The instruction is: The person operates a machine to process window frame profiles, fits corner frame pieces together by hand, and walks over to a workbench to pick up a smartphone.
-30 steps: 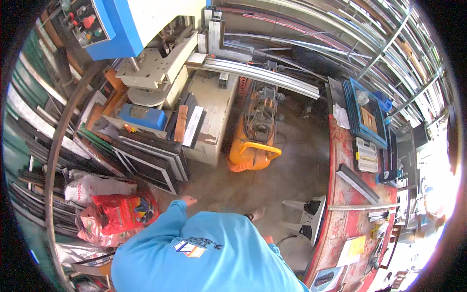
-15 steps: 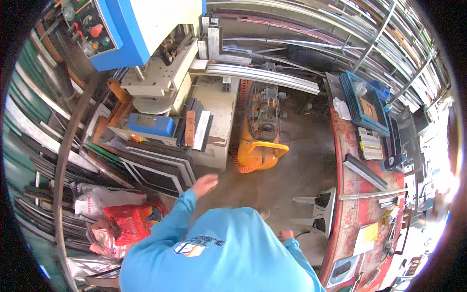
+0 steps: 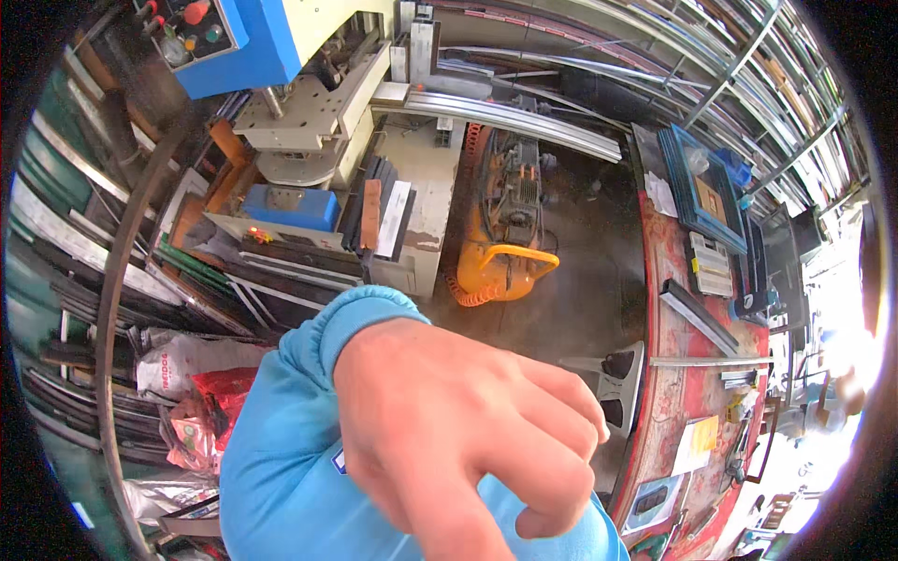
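My left hand (image 3: 463, 435) is raised close to the camera in the lower middle, back upward, fingers bent and apart, with nothing visible held and its palm hidden. Its blue sleeve (image 3: 281, 421) comes up from the lower left. My right hand is not in view. Beyond the left hand stand an orange air compressor (image 3: 500, 276) with a coiled hose and a cream-and-blue machine (image 3: 253, 61) bearing a control panel.
Bags (image 3: 201, 360) and dark profiles (image 3: 65, 309) crowd the left. A red-covered worktable (image 3: 664, 402) along the right holds blue frames (image 3: 692, 187), profiles, papers and tools. A white plastic stool (image 3: 627, 374) stands beside it. Racks of long metal bars (image 3: 720, 56) fill the upper right.
My left hand has risen from low at my side to close in front of the camera, now hiding much of the blue shirt. My right hand has gone out of sight.
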The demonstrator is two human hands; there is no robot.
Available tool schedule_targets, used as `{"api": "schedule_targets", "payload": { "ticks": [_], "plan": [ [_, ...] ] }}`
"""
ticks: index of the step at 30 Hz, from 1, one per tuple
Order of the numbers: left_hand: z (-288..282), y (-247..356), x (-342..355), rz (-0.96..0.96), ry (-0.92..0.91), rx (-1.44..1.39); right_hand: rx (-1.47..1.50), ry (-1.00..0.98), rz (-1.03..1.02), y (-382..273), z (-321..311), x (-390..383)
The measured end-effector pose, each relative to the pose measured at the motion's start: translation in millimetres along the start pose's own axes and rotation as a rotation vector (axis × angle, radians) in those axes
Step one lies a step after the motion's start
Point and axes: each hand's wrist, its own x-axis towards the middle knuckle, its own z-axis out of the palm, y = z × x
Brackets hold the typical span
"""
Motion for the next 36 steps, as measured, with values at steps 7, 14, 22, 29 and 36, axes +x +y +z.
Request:
{"api": "schedule_targets", "payload": {
  "ticks": [7, 14, 22, 29, 36],
  "plan": [
    [4.8, 12.4, -11.8, -0.023, 0.081, -0.094, 0.081, 0.037, 0.111, 79.7, -13.1, 9.8],
    [-9.8, 23.3, -26.4, -0.335, 0.037, -0.251, -0.02, 0.044, 0.072, 81.5, -12.3, 5.6],
    [-48.8, 25.8, -48.8, -0.454, -0.149, -0.181, -0.156, -0.027, -0.01, 70.3, -19.6, -14.8],
    [-103.2, -8.3, -212.6, -1.21, 0.284, 0.381, -0.338, 0.077, -0.004, -45.9, 4.2, -101.2],
    [-68.5, 81.3, -580.0, -2.32, 0.216, 0.49, -0.372, 0.041, 0.047, -30.7, -1.9, -98.7]
  ]
}}
